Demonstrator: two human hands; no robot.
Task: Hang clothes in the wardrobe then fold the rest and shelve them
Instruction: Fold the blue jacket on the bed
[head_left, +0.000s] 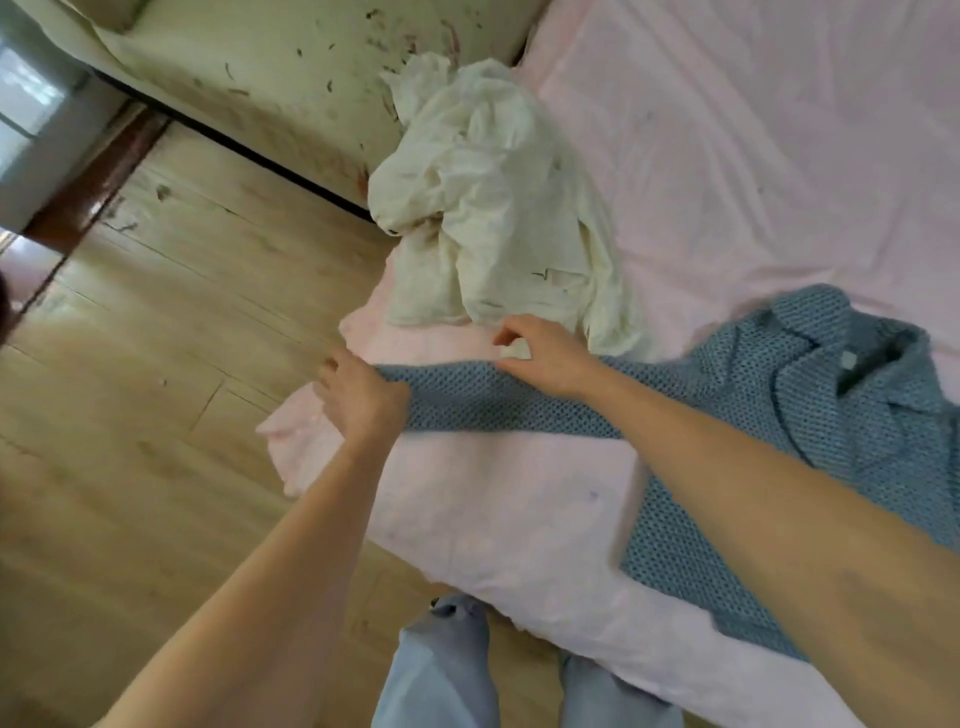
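Left hand (361, 397) grips blue shirt (810, 395) sleeve end, right hand (545, 353) presses sleeve flat on pink bed (753, 130); cream garment (488, 208) crumpled beside.

bare forearms (291, 545), pale blue trousers (441, 670), perhaps denim

Pink bed sheet (727, 130), wooden floor (156, 364)

Both bare arms reach forward.
Left hand (361, 397) has curled fingers, palm down; right hand (540, 353) pinches thumb toward forefinger.
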